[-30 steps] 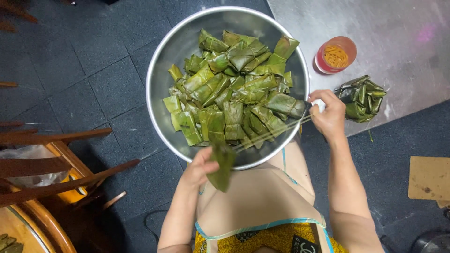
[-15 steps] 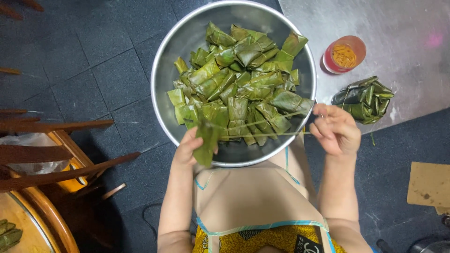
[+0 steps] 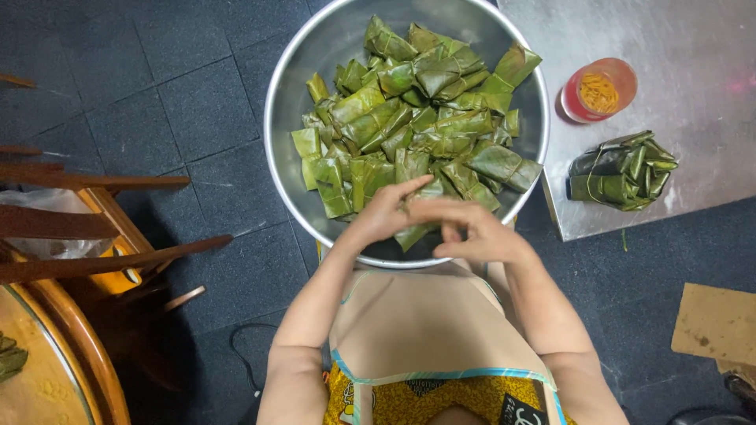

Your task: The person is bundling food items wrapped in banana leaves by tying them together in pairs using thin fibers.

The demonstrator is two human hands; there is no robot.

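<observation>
**Both hands close on one leaf parcel at the bowl's near rim**

Nearest the camera, the left hand (image 3: pixel 383 214) and right hand (image 3: pixel 472 234) meet over the near rim of the metal bowl (image 3: pixel 285 169), fingers closed around a single green leaf parcel (image 3: pixel 411 234) whose tip hangs just below them. Beyond, the bowl is heaped with loose parcels (image 3: pixel 417 110), so most appear unbundled. Farther right, on the steel table (image 3: pixel 709 47), only one tied bundle (image 3: pixel 622 169) lies beside a small red cup (image 3: pixel 597 89). Half a second ago the hands were apart, the right pulling a thin strand; now they have come together
</observation>
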